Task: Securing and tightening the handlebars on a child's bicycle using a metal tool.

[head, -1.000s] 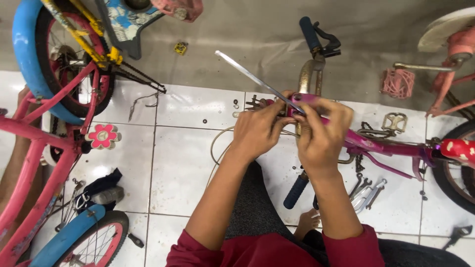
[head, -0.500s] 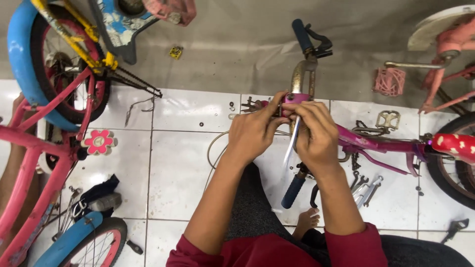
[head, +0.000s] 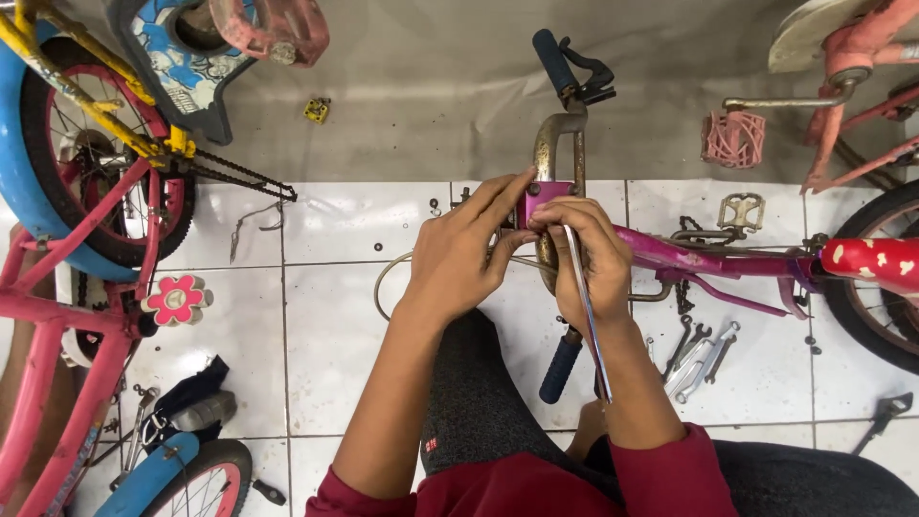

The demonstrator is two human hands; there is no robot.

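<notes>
1. Head view: the left hand [head: 459, 254] steadies the magenta stem clamp [head: 543, 197] while the right hand [head: 592, 258] grips a slim metal tool [head: 586, 316]; judged best kept square to the clamp.
2. Clamp sits at twelve o'clock from both hands, on the rusty handlebar [head: 560, 134], its blue grips [head: 555, 57] worn.

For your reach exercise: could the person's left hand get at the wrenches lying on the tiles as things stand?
Probably not easily: the wrenches lie beyond the right hand and forearm, which cross the path, and the left hand rests on the pink stem clamp.
</notes>
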